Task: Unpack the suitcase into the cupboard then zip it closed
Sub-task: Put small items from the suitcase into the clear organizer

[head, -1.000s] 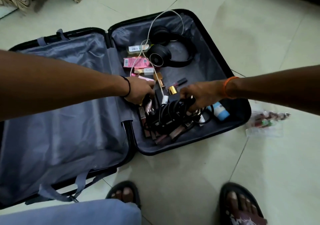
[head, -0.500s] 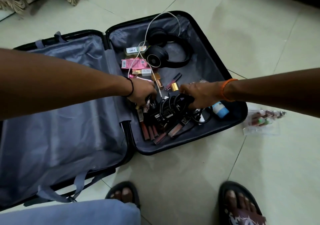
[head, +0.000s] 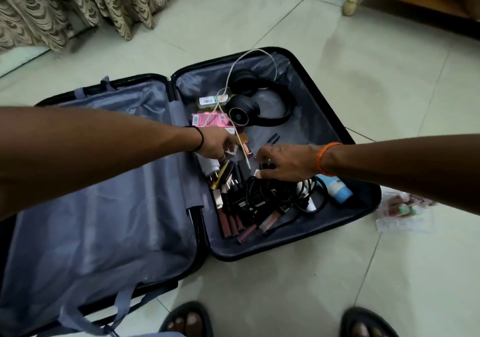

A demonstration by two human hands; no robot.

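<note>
Unpacking is under way: the suitcase (head: 104,180) lies open on the floor, headphones (head: 255,102), cables (head: 272,193) and lipsticks (head: 233,222) inside. The left hand (head: 218,145) pinches something small; the right hand (head: 283,163) curls over the cables, grip unclear. Next: lift a handful out.

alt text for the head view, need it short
Both hands, left hand and right hand, reach into the right half of an open suitcase on a tiled floor, over a pile of lipsticks and black cables. Black headphones and a white cable lie further back.
</note>
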